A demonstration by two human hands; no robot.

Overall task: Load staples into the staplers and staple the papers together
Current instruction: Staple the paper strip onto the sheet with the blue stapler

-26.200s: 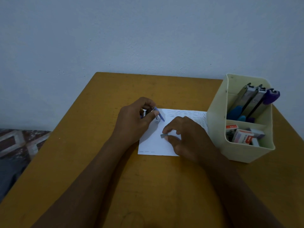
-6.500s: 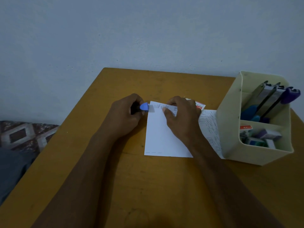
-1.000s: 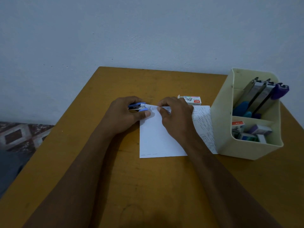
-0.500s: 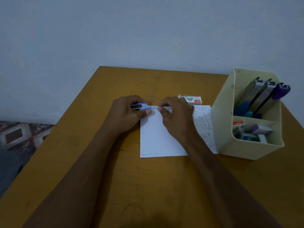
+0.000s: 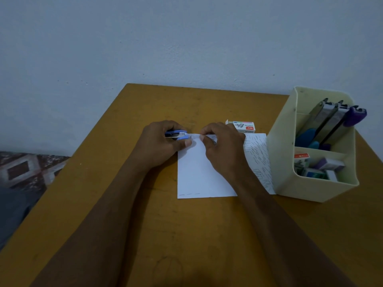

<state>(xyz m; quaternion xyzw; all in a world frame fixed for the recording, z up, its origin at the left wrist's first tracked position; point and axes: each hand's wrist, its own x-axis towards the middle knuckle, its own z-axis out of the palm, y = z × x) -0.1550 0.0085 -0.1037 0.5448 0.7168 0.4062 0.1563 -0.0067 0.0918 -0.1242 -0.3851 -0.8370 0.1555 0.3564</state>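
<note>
The left hand (image 5: 159, 143) grips a small blue stapler (image 5: 177, 135) at the far left corner of the white papers (image 5: 196, 172); the right hand (image 5: 222, 146) pinches their far edge. The papers lie on the wooden table (image 5: 186, 235); a staple box (image 5: 244, 126) sits just beyond, a cream organiser (image 5: 306, 189) to the right.

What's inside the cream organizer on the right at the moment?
In the organizer, the back compartment holds leaning grey staplers and a purple stapler; the front holds small staple boxes. Its wall hides their lower parts.

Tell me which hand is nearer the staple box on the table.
Right. The right hand, pinching the papers, sits beside the staple box; the left hand, gripping the blue stapler, is farther left.
</note>
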